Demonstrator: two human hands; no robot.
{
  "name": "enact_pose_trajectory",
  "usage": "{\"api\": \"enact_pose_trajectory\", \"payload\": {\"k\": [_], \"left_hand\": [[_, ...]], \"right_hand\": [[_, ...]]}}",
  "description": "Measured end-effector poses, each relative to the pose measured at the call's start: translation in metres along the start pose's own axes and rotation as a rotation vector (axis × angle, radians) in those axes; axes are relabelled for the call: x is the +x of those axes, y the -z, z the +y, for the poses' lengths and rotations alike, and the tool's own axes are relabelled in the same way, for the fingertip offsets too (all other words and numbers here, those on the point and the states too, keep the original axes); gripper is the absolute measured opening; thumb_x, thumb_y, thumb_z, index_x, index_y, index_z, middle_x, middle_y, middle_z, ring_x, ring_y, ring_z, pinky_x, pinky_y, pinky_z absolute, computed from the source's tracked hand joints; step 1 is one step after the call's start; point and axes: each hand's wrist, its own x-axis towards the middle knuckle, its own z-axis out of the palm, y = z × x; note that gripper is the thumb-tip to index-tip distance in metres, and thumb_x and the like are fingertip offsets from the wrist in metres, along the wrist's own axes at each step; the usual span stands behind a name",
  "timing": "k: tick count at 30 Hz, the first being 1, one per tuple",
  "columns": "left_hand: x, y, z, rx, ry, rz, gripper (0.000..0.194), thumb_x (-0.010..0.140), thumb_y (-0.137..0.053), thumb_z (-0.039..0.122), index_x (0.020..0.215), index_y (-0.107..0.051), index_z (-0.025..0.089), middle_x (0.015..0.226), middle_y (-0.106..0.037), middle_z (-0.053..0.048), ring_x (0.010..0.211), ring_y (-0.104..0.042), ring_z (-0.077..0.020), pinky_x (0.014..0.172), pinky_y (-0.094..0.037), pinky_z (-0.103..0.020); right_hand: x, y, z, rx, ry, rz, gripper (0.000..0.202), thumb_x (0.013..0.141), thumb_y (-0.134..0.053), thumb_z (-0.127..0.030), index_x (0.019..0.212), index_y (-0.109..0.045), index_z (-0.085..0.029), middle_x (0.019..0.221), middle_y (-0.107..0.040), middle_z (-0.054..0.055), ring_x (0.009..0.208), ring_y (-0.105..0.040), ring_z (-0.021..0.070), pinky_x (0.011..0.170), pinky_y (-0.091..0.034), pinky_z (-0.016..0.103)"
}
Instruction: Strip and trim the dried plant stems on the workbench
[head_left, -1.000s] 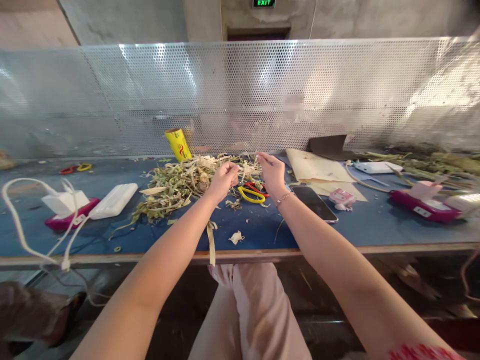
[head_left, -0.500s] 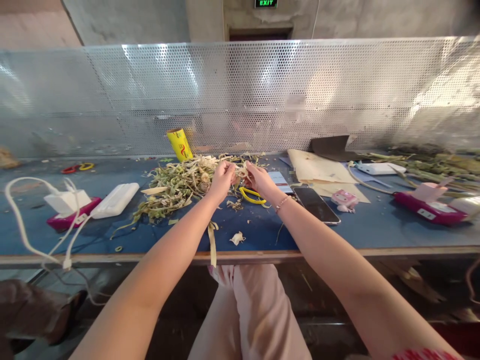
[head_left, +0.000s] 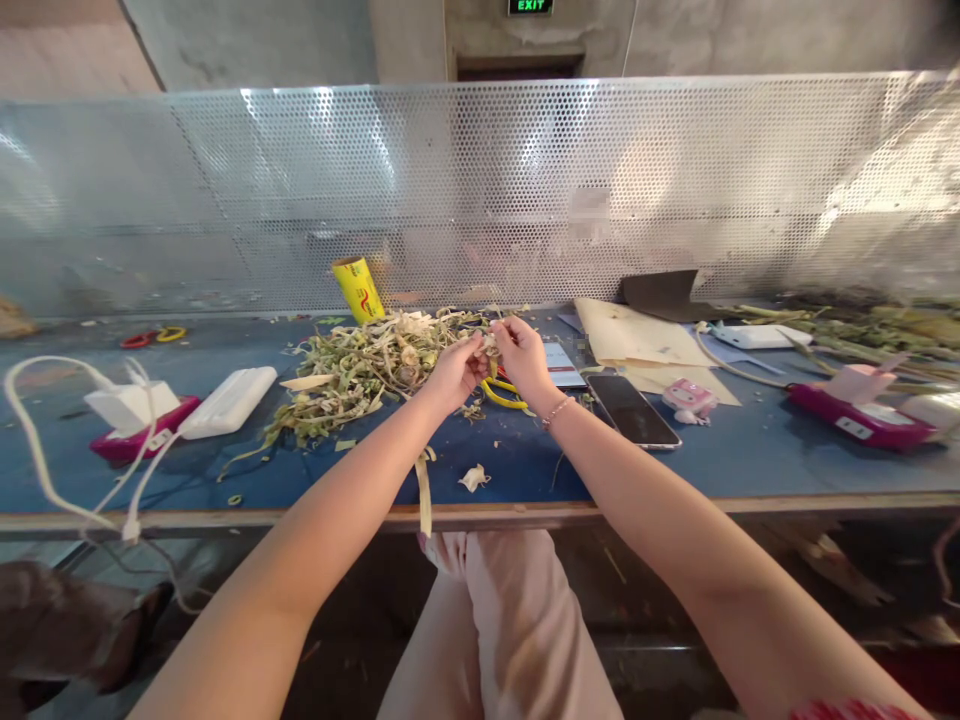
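Note:
My left hand (head_left: 457, 372) and my right hand (head_left: 523, 352) meet over the blue table, both with closed fingers. Between their fingertips is a pale dried plant piece (head_left: 490, 346), mostly hidden by the fingers. A heap of dried leaves and stalks (head_left: 341, 375) lies beside and behind my left hand. Under my right hand show yellow looped handles (head_left: 504, 403), partly covered. A crumpled pale scrap (head_left: 474, 478) rests nearer the table's front edge, and a dry strip (head_left: 425, 495) hangs over that edge.
A yellow tube (head_left: 358, 290) stands behind the heap. To the right lie a dark phone (head_left: 634, 410), a pink case (head_left: 688, 400), brown paper (head_left: 637, 335) and a magenta power strip (head_left: 859, 420). White cables and a power bank (head_left: 231, 402) are left. A perforated metal screen (head_left: 420, 190) rises behind.
My left hand has moved slightly right and down, turning its palm more upward. My right hand has shifted a little; its fingers now pinch from above at the plant piece.

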Motion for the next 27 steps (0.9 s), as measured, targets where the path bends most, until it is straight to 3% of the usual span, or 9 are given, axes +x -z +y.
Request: {"api": "enact_pose_trajectory", "payload": {"k": [6, 11, 19, 22, 27], "left_hand": [[0.0014, 0.0026, -0.0016, 0.049, -0.149, -0.041, 0.032, 0.058, -0.072, 0.029, 0.056, -0.044, 0.016, 0.048, -0.046, 0.006, 0.046, -0.043, -0.0032, 0.049, -0.037, -0.018], [0.0007, 0.0043, 0.0001, 0.122, -0.11, -0.079, 0.027, 0.054, -0.074, 0.028, 0.059, -0.05, 0.014, 0.049, -0.048, 0.005, 0.045, -0.043, -0.0029, 0.047, -0.035, -0.018], [0.0003, 0.003, 0.0017, 0.231, -0.135, -0.038, 0.019, 0.055, -0.07, 0.019, 0.066, -0.057, 0.013, 0.049, -0.049, 0.005, 0.043, -0.041, -0.0032, 0.047, -0.032, -0.019], [-0.0016, 0.0015, 0.002, 0.232, -0.12, -0.062, 0.016, 0.059, -0.068, 0.02, 0.064, -0.055, 0.013, 0.048, -0.046, 0.006, 0.044, -0.04, -0.0032, 0.047, -0.032, -0.019], [-0.0047, -0.0013, 0.0019, 0.19, -0.111, -0.06, 0.026, 0.064, -0.066, 0.031, 0.061, -0.046, 0.015, 0.05, -0.046, 0.005, 0.047, -0.044, -0.0044, 0.05, -0.035, -0.02]], "right_hand": [[0.0009, -0.0013, 0.0039, 0.104, -0.053, 0.028, 0.022, 0.079, -0.046, -0.038, 0.068, -0.048, -0.019, 0.057, -0.043, -0.004, 0.053, -0.037, 0.0082, 0.052, -0.031, 0.023], [0.0028, -0.0014, 0.0053, 0.234, -0.163, 0.049, 0.025, 0.078, -0.047, -0.043, 0.069, -0.046, -0.02, 0.053, -0.037, -0.006, 0.046, -0.032, 0.0069, 0.044, -0.027, 0.021], [0.0049, -0.0019, 0.0094, 0.346, -0.233, 0.07, 0.023, 0.078, -0.045, -0.043, 0.071, -0.044, -0.021, 0.051, -0.031, -0.007, 0.043, -0.028, 0.0065, 0.041, -0.023, 0.021], [0.0046, -0.001, 0.0084, 0.281, -0.199, 0.067, 0.023, 0.079, -0.042, -0.043, 0.071, -0.044, -0.021, 0.053, -0.032, -0.007, 0.045, -0.03, 0.0072, 0.044, -0.027, 0.022], [-0.0004, 0.001, 0.001, 0.056, 0.012, 0.042, 0.02, 0.079, -0.044, -0.038, 0.07, -0.048, -0.02, 0.059, -0.043, -0.004, 0.056, -0.039, 0.0088, 0.057, -0.033, 0.023]]}}
